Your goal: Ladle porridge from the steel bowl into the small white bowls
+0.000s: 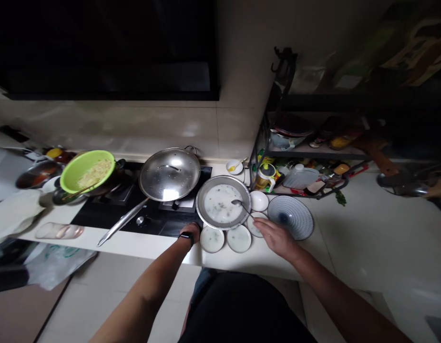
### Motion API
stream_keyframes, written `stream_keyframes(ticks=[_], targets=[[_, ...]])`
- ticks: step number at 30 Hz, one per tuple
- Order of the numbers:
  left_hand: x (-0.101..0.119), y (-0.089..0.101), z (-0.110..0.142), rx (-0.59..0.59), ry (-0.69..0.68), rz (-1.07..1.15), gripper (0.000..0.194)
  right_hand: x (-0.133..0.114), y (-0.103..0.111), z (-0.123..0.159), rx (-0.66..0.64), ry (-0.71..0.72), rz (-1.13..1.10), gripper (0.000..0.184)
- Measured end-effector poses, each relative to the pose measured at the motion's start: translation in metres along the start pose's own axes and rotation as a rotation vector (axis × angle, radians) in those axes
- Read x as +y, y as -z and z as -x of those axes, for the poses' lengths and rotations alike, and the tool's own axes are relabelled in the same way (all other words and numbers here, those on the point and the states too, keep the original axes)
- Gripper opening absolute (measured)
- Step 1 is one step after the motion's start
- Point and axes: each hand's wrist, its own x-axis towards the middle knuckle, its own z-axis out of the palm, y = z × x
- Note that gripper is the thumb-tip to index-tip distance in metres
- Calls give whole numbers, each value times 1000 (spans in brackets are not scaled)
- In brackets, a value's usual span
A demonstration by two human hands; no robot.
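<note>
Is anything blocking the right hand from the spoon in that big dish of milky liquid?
Nothing visible blocks it. The right hand lies close to the end of the spoon handle, with only a small saucer beneath the fingers.

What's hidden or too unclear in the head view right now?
Head view:
Inside the pan: hidden by its steel lid.
Left hand: fingers hidden behind the wide bowl.
Right hand: covers part of a small plate.
Shelf items: too dark to name.

Tiled wall (134, 126) at 12 o'clock, black cabinet (106, 47) at 11 o'clock, metal shelf (313, 151) at 2 o'clock, floor (109, 305) at 7 o'clock
</note>
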Motion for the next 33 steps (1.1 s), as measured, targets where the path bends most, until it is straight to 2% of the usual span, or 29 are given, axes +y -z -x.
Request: stream_keyframes(ticks=[2, 5, 8, 12, 16, 20, 22, 27, 33], targets=[[-1, -2, -2, 4, -3, 15, 39, 4, 13, 4, 92, -23, 90, 32], [-3, -5, -6, 5, -15, 9, 40, 22, 33, 4, 253, -158, 169, 30], [-5, -9, -10, 10, -17, -7, 43, 49, 40, 1, 269, -248, 168, 31], [-7, -13, -13, 21, -14, 6, 44, 75, 26, 2, 242, -389, -26, 31], [-8, -13, -13, 19, 4, 33, 41, 80, 3, 13, 303, -531, -184, 39], [-5, -8, -8, 0, -23, -9, 40, 82, -3, 19, 616, -835, -534, 48], [-3, -5, -6, 0, -36, -29, 40, 84, 2, 18, 740, -913, -631, 50], [-1, -2, -4, 0, -7, -18, 38, 79, 28, 12, 885, -952, -731, 47], [-1, -5, -7, -11, -13, -30, 42, 46, 55, -2, 869, -836, -664, 48]])
